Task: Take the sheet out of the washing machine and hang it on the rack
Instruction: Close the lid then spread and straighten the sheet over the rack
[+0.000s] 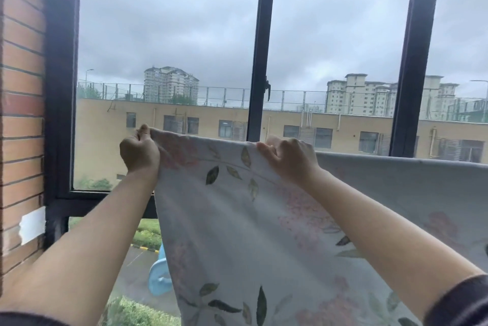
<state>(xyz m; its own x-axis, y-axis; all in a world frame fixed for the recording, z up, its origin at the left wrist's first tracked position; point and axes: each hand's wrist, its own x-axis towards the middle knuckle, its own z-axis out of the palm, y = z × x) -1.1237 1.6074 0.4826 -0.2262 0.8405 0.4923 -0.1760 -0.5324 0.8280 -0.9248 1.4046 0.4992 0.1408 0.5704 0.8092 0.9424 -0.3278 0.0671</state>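
Note:
A white sheet (232, 220) printed with green leaves and pale pink flowers hangs in front of the window, its top edge stretched level and running off to the right. My left hand (140, 151) grips the sheet's upper left corner. Further right along that top edge, my right hand (287, 156) curls its fingers over the fabric. Both arms reach up and forward. The rack's bar is hidden under the sheet, and the washing machine is out of view.
A large black-framed window (260, 61) fills the view, with its handle (268, 88) at the middle post. A brick wall (22, 114) stands at the left. A blue object (158, 278) shows low beside the sheet's left edge.

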